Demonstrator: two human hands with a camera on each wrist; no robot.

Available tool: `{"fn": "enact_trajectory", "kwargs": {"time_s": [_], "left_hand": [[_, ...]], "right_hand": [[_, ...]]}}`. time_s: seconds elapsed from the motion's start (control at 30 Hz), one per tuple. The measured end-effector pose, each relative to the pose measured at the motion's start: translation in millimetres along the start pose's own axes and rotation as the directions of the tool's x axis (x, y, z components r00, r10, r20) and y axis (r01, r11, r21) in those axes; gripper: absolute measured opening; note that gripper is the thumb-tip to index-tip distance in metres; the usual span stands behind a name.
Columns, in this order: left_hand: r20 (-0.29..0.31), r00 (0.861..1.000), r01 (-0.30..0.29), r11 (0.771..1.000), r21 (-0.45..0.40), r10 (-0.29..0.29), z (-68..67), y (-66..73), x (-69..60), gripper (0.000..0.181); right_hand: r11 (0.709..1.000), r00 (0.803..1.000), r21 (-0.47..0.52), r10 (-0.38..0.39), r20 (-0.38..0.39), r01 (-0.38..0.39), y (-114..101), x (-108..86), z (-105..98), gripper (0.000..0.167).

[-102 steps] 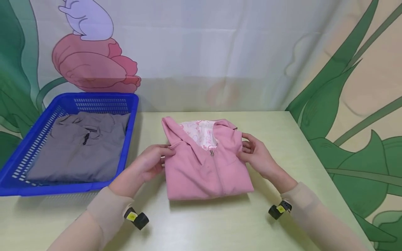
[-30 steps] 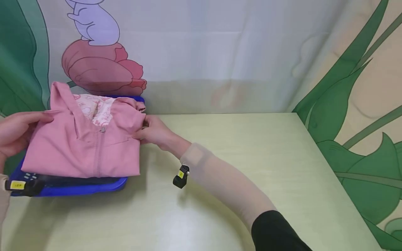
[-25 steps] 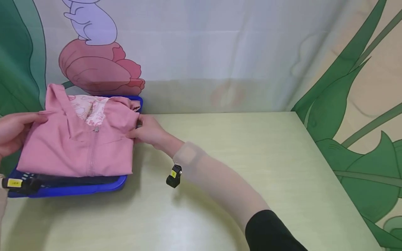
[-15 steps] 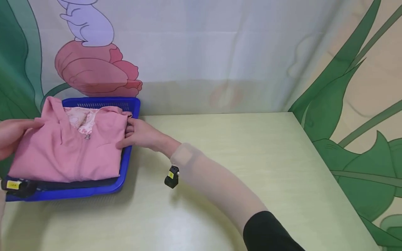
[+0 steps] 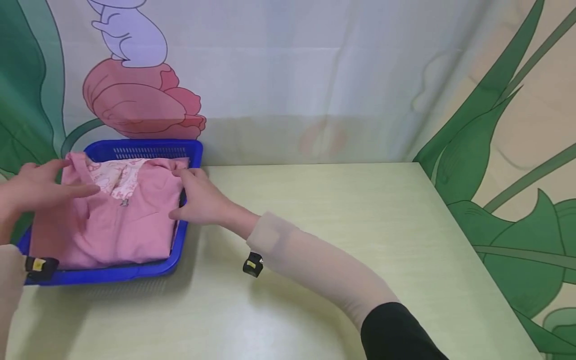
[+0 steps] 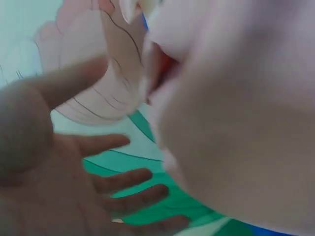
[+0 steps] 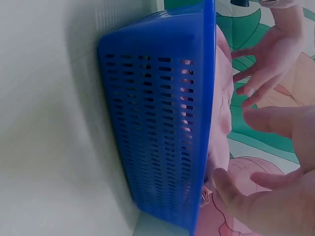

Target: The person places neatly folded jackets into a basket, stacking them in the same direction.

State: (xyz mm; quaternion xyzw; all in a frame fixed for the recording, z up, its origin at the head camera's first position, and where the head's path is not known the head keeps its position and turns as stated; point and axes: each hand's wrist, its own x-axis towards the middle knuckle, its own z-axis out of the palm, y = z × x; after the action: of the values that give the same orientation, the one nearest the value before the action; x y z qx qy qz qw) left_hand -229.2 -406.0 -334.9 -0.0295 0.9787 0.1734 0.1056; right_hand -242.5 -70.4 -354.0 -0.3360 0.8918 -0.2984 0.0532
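Observation:
A folded pink zip-up hoodie (image 5: pixel 130 230) with a white, pink-patterned lining lies in the blue plastic basket (image 5: pixel 135 271) at the left of the table. My left hand (image 5: pixel 45 190) is over the hoodie's left side, its fingers spread and holding nothing; the left wrist view shows the fingers (image 6: pixel 133 196) apart from the cloth. At the basket's right rim is my right hand (image 5: pixel 202 200), thumb and fingers apart. In the right wrist view one fingertip (image 7: pixel 224 182) of it is at the hoodie's edge, and whether it touches is unclear. The hoodie hides whatever lies beneath.
The pale table (image 5: pixel 315 260) extends right of the basket. Behind it hangs a light curtain (image 5: pixel 292 90) printed with a rabbit and flower. Large green leaves (image 5: pixel 490 130) are printed on the cloth to the right. A small black camera (image 5: pixel 253 264) sits on my right wrist.
Both hands carried the hoodie left from mid-table and lowered it into the basket, over the grey garment seen there earlier. Since half a second ago, both hands have let go of it.

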Motion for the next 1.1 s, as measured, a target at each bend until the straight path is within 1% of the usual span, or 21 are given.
{"fn": "enact_trajectory", "kwargs": {"time_s": [0.07, 0.1, 0.17, 0.23, 0.27, 0.33, 0.4, 0.5, 0.6, 0.7, 0.73, 0.83, 0.93, 1.0, 1.03, 1.1], "left_hand": [[0.056, 0.996, -0.064, 0.998, 0.023, 0.063, 1.8, 8.6, -0.9, 0.118], [0.087, 0.992, -0.088, 0.996, 0.017, 0.086, 2.8, 15.5, -3.2, 0.117], [0.129, 0.985, -0.114, 0.993, -0.009, 0.114, 5.4, 29.1, -10.7, 0.113], [0.143, 0.978, -0.154, 0.988, -0.009, 0.154, 10.0, 40.3, -19.0, 0.112], [0.149, 0.975, -0.164, 0.986, -0.002, 0.162, 12.6, 43.8, -22.4, 0.112], [0.151, 0.972, -0.188, 0.981, 0.039, 0.180, 18.4, 48.5, -28.1, 0.115], [0.153, 0.968, -0.216, 0.972, 0.092, 0.200, 23.2, 52.8, -31.2, 0.118], [0.157, 0.965, -0.231, 0.964, 0.130, 0.210, 26.4, 56.1, -30.1, 0.122], [0.169, 0.966, -0.218, 0.969, 0.116, 0.197, 25.6, 58.7, -24.4, 0.123], [0.223, 0.962, -0.177, 0.982, 0.062, 0.160, 25.0, 59.5, -17.8, 0.126], [0.246, 0.958, -0.161, 0.986, 0.039, 0.147, 25.0, 59.3, -15.7, 0.127], [0.319, 0.939, -0.122, 0.992, -0.033, 0.126, 26.8, 57.3, -9.1, 0.127], [0.362, 0.926, -0.098, 0.994, -0.056, 0.112, 29.5, 55.4, -0.8, 0.128], [0.374, 0.922, -0.084, 0.995, -0.049, 0.096, 30.9, 54.7, 3.4, 0.129], [0.373, 0.923, -0.080, 0.996, -0.041, 0.089, 31.1, 55.5, 4.0, 0.129], [0.360, 0.930, -0.065, 0.997, -0.027, 0.071, 30.1, 57.1, 3.9, 0.129]], "right_hand": [[0.999, 0.999, 0.003, -0.033, 0.009, 0.033, 4.8, -4.1, -1.3, 0.076], [0.999, 0.999, 0.010, -0.045, 0.015, 0.045, 8.1, -6.6, -2.0, 0.073], [0.998, 0.998, 0.028, -0.061, 0.027, 0.060, 15.9, -13.1, -3.3, 0.068], [0.996, 0.997, 0.059, -0.063, 0.041, 0.060, 24.9, -20.9, -4.9, 0.064], [0.995, 0.997, 0.083, -0.056, 0.050, 0.052, 29.6, -25.0, -5.6, 0.063], [0.991, 0.996, 0.126, -0.043, 0.073, 0.034, 38.0, -33.8, -8.0, 0.060], [0.985, 0.995, 0.171, -0.035, 0.091, 0.019, 45.6, -42.3, -10.7, 0.058], [0.975, 0.993, 0.221, -0.026, 0.116, 0.000, 54.6, -53.4, -14.9, 0.056], [0.969, 0.992, 0.249, -0.021, 0.127, -0.011, 61.7, -61.6, -17.5, 0.054], [0.965, 0.990, 0.263, -0.021, 0.138, -0.017, 66.1, -67.2, -18.0, 0.053], [0.964, 0.989, 0.265, -0.021, 0.145, -0.018, 67.4, -68.8, -17.8, 0.053], [0.964, 0.986, 0.265, -0.025, 0.167, -0.020, 70.6, -73.1, -16.5, 0.052], [0.965, 0.982, 0.263, -0.026, 0.185, -0.024, 74.5, -77.1, -15.3, 0.051], [0.966, 0.981, 0.258, -0.030, 0.193, -0.021, 76.5, -78.9, -14.5, 0.050], [0.966, 0.980, 0.256, -0.033, 0.198, -0.019, 77.4, -79.7, -14.1, 0.050], [0.968, 0.977, 0.251, -0.043, 0.209, -0.011, 79.4, -80.8, -13.0, 0.050]]}}
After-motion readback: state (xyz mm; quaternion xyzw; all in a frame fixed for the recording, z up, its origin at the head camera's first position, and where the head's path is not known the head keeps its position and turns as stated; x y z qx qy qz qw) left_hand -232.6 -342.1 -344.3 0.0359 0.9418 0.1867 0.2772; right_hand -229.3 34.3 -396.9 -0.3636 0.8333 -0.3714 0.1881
